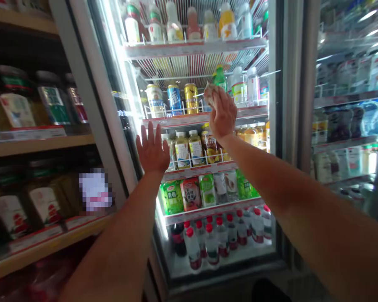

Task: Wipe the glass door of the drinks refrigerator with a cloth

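My right hand is raised in front of the lit drinks fridge, its fingers pressed over a crumpled pale cloth. The cloth is level with the can shelf and appears to lie against the glass door, beside a gold can. Lower and to the left, my left hand has its fingers spread, palm toward the glass near the door's left side. Whether its palm touches the glass I cannot tell. Small bottles stand on the shelf behind it.
Green and red drink packs fill a lower shelf, with red-capped bottles at the bottom. On the left, wooden shelving holds jars and bottles. Another stocked fridge section stands beyond a metal frame on the right.
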`<state>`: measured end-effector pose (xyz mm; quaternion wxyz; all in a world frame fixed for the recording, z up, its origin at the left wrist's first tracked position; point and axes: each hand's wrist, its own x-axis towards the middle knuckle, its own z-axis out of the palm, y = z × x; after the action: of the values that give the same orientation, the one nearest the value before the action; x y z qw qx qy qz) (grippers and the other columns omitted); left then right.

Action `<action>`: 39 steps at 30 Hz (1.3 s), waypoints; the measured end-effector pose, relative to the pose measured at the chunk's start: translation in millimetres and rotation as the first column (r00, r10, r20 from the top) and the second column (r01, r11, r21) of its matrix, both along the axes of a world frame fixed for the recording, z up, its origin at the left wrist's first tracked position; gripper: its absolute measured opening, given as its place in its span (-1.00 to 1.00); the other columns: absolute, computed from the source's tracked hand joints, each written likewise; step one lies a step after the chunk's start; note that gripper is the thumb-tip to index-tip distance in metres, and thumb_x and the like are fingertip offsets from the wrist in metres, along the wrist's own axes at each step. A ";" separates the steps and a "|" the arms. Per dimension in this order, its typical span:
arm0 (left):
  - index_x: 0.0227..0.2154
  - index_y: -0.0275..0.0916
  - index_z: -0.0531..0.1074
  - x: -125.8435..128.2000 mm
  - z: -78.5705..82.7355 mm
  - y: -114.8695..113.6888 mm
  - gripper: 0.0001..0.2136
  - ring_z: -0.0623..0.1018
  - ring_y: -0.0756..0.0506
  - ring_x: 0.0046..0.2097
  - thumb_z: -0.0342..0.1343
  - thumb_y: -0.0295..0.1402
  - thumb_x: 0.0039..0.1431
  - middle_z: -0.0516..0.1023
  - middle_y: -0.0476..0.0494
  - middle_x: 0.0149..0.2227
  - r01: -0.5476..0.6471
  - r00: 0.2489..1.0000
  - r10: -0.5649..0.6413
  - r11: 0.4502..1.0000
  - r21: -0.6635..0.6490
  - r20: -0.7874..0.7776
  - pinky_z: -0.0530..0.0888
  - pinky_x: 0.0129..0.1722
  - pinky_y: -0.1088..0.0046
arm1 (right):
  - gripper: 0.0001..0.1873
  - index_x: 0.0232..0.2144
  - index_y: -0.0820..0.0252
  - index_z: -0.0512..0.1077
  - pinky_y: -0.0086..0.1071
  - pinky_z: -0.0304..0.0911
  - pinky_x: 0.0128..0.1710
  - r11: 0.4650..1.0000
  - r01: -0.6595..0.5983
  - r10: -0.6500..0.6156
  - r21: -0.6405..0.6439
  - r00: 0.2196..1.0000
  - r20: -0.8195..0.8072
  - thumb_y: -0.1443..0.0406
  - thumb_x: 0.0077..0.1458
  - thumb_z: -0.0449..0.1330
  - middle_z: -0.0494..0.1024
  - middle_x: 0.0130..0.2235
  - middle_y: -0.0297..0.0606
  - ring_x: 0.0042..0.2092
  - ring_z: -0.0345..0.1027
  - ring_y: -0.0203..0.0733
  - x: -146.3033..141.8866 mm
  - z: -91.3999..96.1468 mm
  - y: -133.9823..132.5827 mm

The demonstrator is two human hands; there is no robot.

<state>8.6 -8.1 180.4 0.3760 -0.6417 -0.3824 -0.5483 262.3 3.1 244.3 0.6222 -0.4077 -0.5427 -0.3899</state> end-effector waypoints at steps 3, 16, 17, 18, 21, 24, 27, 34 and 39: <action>0.42 -0.17 0.09 1.0 -0.5 -1.2 -0.44 -0.15 -0.19 0.49 -0.11 -0.28 0.40 -0.06 -0.11 0.47 0.017 1.000 -0.017 1.000 -0.013 0.004 -0.23 0.46 0.06 | -0.43 0.35 0.11 0.23 -0.05 -0.05 0.43 0.999 -0.021 0.034 -0.030 0.850 0.525 0.26 0.34 -0.08 0.22 0.39 -0.32 0.43 0.00 -0.08 -3.7 -13.3 -1.6; 0.43 -0.21 0.08 3.6 0.9 -4.5 -0.42 -0.18 -0.19 0.49 -0.12 -0.29 0.38 -0.09 -0.11 0.48 -0.023 1.000 0.024 0.998 -0.064 0.015 -0.23 0.46 0.08 | -0.44 0.34 0.13 0.25 0.06 -0.04 0.40 0.998 -0.064 0.067 -0.020 0.948 0.312 0.25 0.37 -0.14 0.22 0.38 -0.23 0.42 0.01 0.05 -6.1 -27.1 0.0; 0.43 -0.21 0.07 3.8 0.8 -4.8 -0.42 -0.18 -0.19 0.49 -0.12 -0.28 0.38 -0.10 -0.10 0.48 -0.028 0.999 0.029 0.998 -0.063 0.015 -0.23 0.46 0.09 | -0.45 0.34 0.09 0.24 0.04 -0.04 0.41 0.996 -0.075 0.084 -0.038 0.902 0.424 0.23 0.37 -0.12 0.23 0.38 -0.25 0.42 0.01 0.03 -5.7 -29.1 -1.2; 0.43 -0.21 0.07 4.0 0.8 -5.1 -0.42 -0.18 -0.18 0.49 -0.13 -0.27 0.39 -0.10 -0.10 0.48 -0.033 0.999 0.034 0.998 -0.061 0.015 -0.24 0.46 0.10 | -0.46 0.33 0.06 0.25 0.01 -0.03 0.41 0.995 -0.084 0.099 -0.052 0.842 0.531 0.22 0.37 -0.10 0.25 0.37 -0.28 0.41 0.03 0.01 -5.3 -31.1 -2.1; 0.43 -0.23 0.08 4.2 0.8 -5.6 -0.43 -0.17 -0.18 0.49 -0.15 -0.24 0.40 -0.08 -0.12 0.47 -0.041 0.999 0.042 0.997 -0.060 0.008 -0.23 0.46 0.08 | -0.49 0.31 0.02 0.28 -0.06 0.01 0.40 0.993 -0.107 0.117 -0.057 0.739 0.663 0.23 0.38 -0.08 0.31 0.35 -0.32 0.39 0.10 -0.06 -4.6 -35.6 -1.2; 0.42 -0.27 0.09 4.1 0.8 -5.1 -0.42 -0.18 -0.20 0.49 -0.16 -0.23 0.40 -0.07 -0.13 0.47 -0.025 1.000 0.026 0.998 -0.064 0.009 -0.24 0.46 0.06 | -0.47 0.32 0.07 0.28 0.00 -0.02 0.40 0.993 -0.117 0.105 -0.004 0.881 0.461 0.28 0.38 -0.13 0.29 0.35 -0.27 0.39 0.09 -0.02 -4.6 -36.2 4.2; 0.42 -0.26 0.07 3.8 0.7 -4.3 -0.42 -0.19 -0.20 0.49 -0.19 -0.21 0.40 -0.10 -0.08 0.48 -0.024 1.000 0.025 0.998 -0.058 0.006 -0.26 0.46 0.09 | -0.44 0.35 0.13 0.24 0.07 -0.08 0.41 0.995 -0.099 0.092 0.013 0.961 0.261 0.29 0.37 -0.16 0.24 0.38 -0.22 0.41 0.03 0.05 -4.9 -36.0 6.0; 0.43 -0.25 0.07 4.6 1.0 -4.5 -0.41 -0.18 -0.21 0.49 -0.11 -0.28 0.37 -0.10 -0.14 0.48 -0.048 0.999 0.049 0.995 -0.083 0.008 -0.22 0.47 0.03 | -0.43 0.37 -0.08 0.17 -0.05 -0.13 0.46 0.984 -0.022 0.140 -0.176 0.705 0.695 0.23 0.36 -0.08 0.20 0.40 -0.46 0.44 -0.03 -0.08 -4.3 -43.0 -9.9; 0.42 -0.21 0.07 5.2 1.4 -5.7 -0.41 -0.18 -0.19 0.49 -0.10 -0.27 0.36 -0.09 -0.07 0.48 -0.014 1.000 0.016 0.997 -0.078 0.026 -0.21 0.47 0.01 | -0.38 0.43 0.03 0.06 0.11 -0.13 0.45 0.987 -0.080 0.114 -0.137 0.959 0.261 0.28 0.36 -0.19 0.14 0.42 -0.31 0.46 -0.10 0.06 -3.6 -41.7 -2.0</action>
<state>13.8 -13.7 181.8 0.3497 -0.6458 -0.4133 -0.5384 258.7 1.2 202.6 0.5347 -0.3622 -0.6646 -0.3757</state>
